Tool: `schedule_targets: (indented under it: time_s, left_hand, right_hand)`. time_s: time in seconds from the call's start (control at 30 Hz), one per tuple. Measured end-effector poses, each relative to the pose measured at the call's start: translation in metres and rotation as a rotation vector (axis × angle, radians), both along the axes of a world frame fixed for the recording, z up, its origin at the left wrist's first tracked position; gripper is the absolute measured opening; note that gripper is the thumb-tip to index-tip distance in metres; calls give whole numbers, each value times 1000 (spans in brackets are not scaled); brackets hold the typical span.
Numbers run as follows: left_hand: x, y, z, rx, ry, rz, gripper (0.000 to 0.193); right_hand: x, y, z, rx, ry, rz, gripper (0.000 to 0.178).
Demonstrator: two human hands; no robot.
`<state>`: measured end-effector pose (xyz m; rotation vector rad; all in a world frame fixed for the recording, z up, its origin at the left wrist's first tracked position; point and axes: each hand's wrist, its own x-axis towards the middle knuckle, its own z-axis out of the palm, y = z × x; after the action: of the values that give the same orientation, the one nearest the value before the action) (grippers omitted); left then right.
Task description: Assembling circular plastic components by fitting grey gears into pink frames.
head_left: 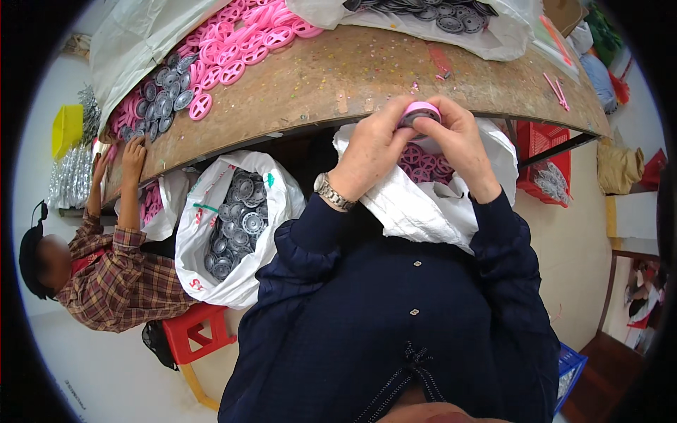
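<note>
Just past the table's near edge, both my hands hold a small toy wheel made of a pink ring [424, 106] with a grey disc [421, 115] set against it. My left hand [372, 146] grips it from the left side, fingers curled round it. From the right, my right hand [460, 137] closes on the same wheel with the thumb pressed on the grey disc. How firmly ring and disc are joined is hidden by my fingers. Below the hands an open white sack [409, 211] holds several pink-and-grey wheels [425, 168].
Pink rings [233, 49] and grey discs [163, 95] lie heaped on the wooden table [331, 77]. More grey discs fill a white sack [189, 247] at my left. A co-worker [127, 289] sits farther left near a red stool [204, 331]. A red crate [543, 148] stands right.
</note>
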<state>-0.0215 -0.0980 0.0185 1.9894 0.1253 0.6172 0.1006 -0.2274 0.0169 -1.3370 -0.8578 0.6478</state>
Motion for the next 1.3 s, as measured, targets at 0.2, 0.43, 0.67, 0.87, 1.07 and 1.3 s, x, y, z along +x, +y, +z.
schedule_targets:
  time_s: [0.2,0.43,0.67,0.87,1.07,1.3]
  left_hand:
    - [4,40,14,245,76,-12,38]
    - [34,158,3,875,-55,581,34]
    - [57,236,-10,1119,274,868,27]
    - [56,259,-21,1192,287,798,11]
    - [43,233,-9,1092,124,540,12]
    - [7,156,2,957,39,216,15]
  right_hand:
    - [40,-29,-20,-312,-110,66,21]
    - [52,-71,-72,-703,-971,-199,51]
    - [32,-55,-44,-694,-816,16,34]
    - [23,-43,-15,-544,-693,183,31]
    - [37,-33,22,-424,-484,217,27]
    - [96,-9,39,-291,-559,-73,20]
